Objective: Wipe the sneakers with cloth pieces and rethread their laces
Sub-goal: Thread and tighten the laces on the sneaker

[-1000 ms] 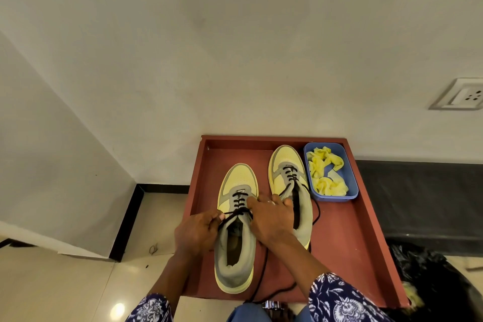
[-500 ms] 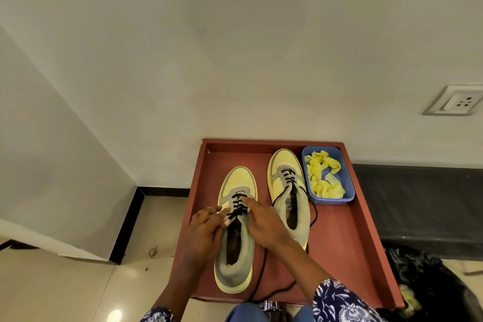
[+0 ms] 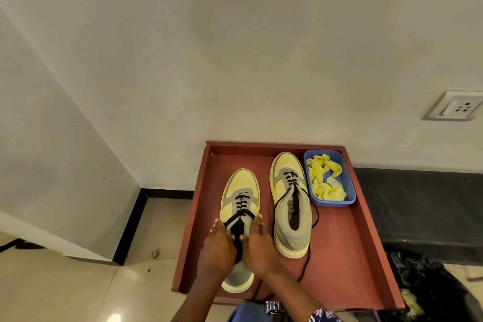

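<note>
Both hands work at the near sneaker (image 3: 239, 206), which lies on the red tray (image 3: 347, 256) with its toe pointing at the wall. The left hand (image 3: 218, 245) and right hand (image 3: 257, 243) press in on either side of the tongue, fingers curled round the black lace (image 3: 241, 208); the grip looks closed on the lace ends, though the exact pinch is hidden between the palms. The likely slip is uneven pulling: one end could run short or drag out of an eyelet, and a hard tug could slide the shoe toward the tray's near edge, which its heel already approaches. The second sneaker (image 3: 291, 206) sits just beside it, and its loose lace (image 3: 309, 256) trails over the tray toward the person, where a wrist could snag it. The blue tub (image 3: 349, 191) of yellow cloth pieces (image 3: 325, 177) touches or nearly touches that second shoe. Open room lies on the tray's right and near-right parts; the left rim is close to the left hand, so that elbow has little sideways play.
</note>
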Demonstrator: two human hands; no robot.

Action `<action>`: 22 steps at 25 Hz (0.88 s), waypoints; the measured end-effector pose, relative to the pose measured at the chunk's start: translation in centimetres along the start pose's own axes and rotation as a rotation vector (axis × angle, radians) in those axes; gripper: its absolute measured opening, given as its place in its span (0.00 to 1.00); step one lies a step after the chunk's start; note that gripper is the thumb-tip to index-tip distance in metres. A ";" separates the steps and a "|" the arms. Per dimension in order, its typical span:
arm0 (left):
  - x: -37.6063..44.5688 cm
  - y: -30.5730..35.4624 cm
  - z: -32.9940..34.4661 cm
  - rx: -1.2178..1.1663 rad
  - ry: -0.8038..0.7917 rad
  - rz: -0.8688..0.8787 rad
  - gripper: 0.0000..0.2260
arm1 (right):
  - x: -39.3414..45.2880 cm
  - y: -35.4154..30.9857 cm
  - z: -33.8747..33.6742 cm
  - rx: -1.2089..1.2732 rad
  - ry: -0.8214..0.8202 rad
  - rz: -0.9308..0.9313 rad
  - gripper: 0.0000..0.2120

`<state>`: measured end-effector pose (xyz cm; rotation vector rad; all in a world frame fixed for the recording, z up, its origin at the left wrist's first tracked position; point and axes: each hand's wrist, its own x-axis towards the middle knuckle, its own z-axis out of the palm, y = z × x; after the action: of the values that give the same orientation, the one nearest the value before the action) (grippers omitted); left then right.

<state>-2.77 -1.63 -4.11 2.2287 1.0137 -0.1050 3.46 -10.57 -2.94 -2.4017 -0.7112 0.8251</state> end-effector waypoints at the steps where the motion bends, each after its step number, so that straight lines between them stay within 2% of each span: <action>1: -0.1 0.2 0.1 -0.014 -0.021 -0.059 0.25 | -0.2 0.0 0.2 0.016 -0.003 0.021 0.31; 6: -0.6 0.3 0.4 -0.173 -0.022 -0.244 0.15 | -0.5 0.0 0.8 0.095 0.013 0.129 0.31; 12: -0.6 -0.1 0.4 -0.224 0.012 -0.294 0.11 | -0.4 -0.4 1.8 0.112 0.089 0.264 0.22; 18: -0.1 -0.2 0.1 -0.224 0.062 -0.276 0.10 | 0.1 -1.1 1.4 0.052 0.164 0.215 0.17; 22: 1.6 -0.2 -1.2 -0.241 0.110 -0.281 0.10 | 1.6 -2.4 0.9 0.057 0.156 0.181 0.19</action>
<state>-2.05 0.20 -3.87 1.8831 1.3222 0.0168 3.22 -7.56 -2.77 -2.4723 -0.4095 0.7070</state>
